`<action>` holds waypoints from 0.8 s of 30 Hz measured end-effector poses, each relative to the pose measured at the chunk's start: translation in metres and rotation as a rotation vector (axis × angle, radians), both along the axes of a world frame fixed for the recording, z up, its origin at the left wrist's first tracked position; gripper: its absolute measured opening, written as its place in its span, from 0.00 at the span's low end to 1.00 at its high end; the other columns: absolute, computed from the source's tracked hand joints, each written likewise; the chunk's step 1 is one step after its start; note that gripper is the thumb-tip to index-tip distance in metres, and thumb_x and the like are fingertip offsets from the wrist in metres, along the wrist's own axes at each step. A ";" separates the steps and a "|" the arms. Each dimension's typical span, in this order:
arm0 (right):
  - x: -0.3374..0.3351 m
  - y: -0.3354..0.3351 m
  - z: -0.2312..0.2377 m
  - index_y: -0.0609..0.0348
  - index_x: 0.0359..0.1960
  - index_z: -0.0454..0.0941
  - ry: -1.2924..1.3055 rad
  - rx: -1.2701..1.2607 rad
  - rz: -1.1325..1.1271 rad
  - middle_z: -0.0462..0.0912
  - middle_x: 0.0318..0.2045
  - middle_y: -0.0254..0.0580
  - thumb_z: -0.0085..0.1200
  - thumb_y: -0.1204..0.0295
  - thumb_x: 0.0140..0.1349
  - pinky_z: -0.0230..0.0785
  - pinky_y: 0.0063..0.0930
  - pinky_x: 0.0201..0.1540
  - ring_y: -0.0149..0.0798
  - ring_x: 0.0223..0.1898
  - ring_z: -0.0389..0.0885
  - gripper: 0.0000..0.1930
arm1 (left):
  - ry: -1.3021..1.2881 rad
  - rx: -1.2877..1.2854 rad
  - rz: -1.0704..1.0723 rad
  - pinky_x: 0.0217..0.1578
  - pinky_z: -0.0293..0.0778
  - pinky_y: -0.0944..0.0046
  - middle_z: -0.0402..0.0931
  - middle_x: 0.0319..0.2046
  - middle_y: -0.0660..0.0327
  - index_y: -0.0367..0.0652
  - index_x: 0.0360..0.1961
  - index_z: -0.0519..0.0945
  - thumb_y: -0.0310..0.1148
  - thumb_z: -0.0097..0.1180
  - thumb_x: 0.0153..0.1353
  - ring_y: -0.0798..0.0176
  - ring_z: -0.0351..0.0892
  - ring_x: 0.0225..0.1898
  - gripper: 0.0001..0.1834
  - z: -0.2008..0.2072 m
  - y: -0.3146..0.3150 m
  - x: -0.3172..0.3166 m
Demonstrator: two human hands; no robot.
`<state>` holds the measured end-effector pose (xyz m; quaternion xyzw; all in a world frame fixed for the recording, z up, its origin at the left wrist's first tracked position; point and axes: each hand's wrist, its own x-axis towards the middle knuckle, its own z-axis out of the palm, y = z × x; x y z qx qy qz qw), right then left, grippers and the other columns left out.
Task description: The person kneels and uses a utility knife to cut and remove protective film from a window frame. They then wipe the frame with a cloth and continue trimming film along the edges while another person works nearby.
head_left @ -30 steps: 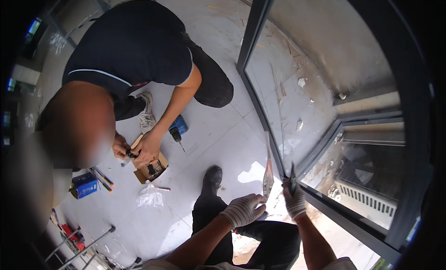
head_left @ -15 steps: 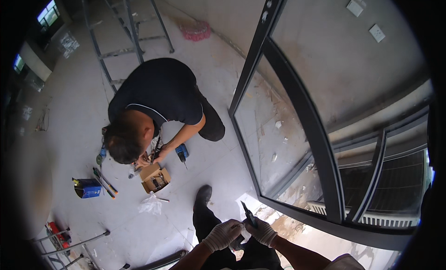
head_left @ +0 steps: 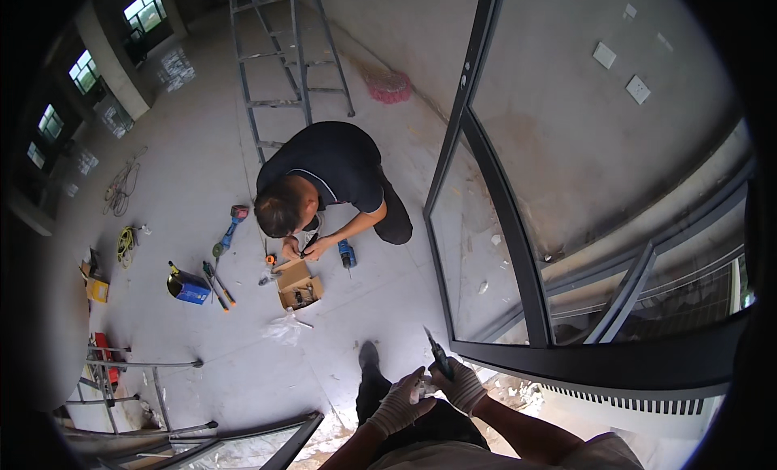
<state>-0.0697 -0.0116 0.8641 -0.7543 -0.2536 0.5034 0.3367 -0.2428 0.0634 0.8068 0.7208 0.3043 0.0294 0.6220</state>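
In front of my lap are both my hands, in pale knitted work gloves. My right hand (head_left: 459, 387) is closed around the handle of a dark, slim pointed tool (head_left: 439, 354), its tip aimed forward and slightly left; it looks like a utility knife. My left hand (head_left: 401, 407) is closed beside it, with a small whitish, partly clear piece (head_left: 423, 387) at its fingers. The exact shape of that piece is too small to tell. Ahead of me, a crouching person (head_left: 328, 175) handles a small dark part over an open cardboard box (head_left: 299, 287) of metal pieces.
A dark-framed glass panel (head_left: 530, 284) stands at my right. On the floor lie a blue drill (head_left: 346, 254), another power tool (head_left: 230, 231), long-handled tools (head_left: 218, 285), a blue container (head_left: 188, 287) and a clear plastic bag (head_left: 285, 328). A stepladder (head_left: 299, 65) stands behind the person.
My view has shifted, so the person and floor items sit farther right in the picture. The left hand's fingers have turned, showing the whitish piece more. The pointed tool stays in my right hand.
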 end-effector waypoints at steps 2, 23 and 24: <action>-0.004 0.001 0.020 0.57 0.44 0.75 0.000 0.057 -0.005 0.80 0.31 0.35 0.54 0.57 0.70 0.71 0.26 0.40 0.27 0.33 0.74 0.16 | 0.007 0.136 -0.069 0.64 0.63 0.49 0.70 0.59 0.45 0.42 0.70 0.61 0.45 0.68 0.54 0.42 0.69 0.61 0.46 0.034 0.007 0.001; -0.080 0.019 0.051 0.54 0.43 0.78 0.122 0.323 0.131 0.71 0.26 0.21 0.55 0.64 0.69 0.54 0.17 0.25 0.19 0.23 0.61 0.09 | 0.026 -0.112 0.418 0.32 0.76 0.57 0.78 0.26 0.53 0.45 0.54 0.75 0.30 0.52 0.62 0.55 0.81 0.29 0.18 0.077 -0.038 -0.102; -0.082 0.014 0.047 0.54 0.43 0.79 0.098 0.341 0.195 0.70 0.26 0.22 0.55 0.64 0.69 0.54 0.17 0.25 0.19 0.24 0.61 0.09 | 0.132 -0.041 0.429 0.30 0.76 0.58 0.78 0.25 0.55 0.46 0.55 0.75 0.28 0.50 0.63 0.57 0.80 0.28 0.18 0.087 -0.051 -0.106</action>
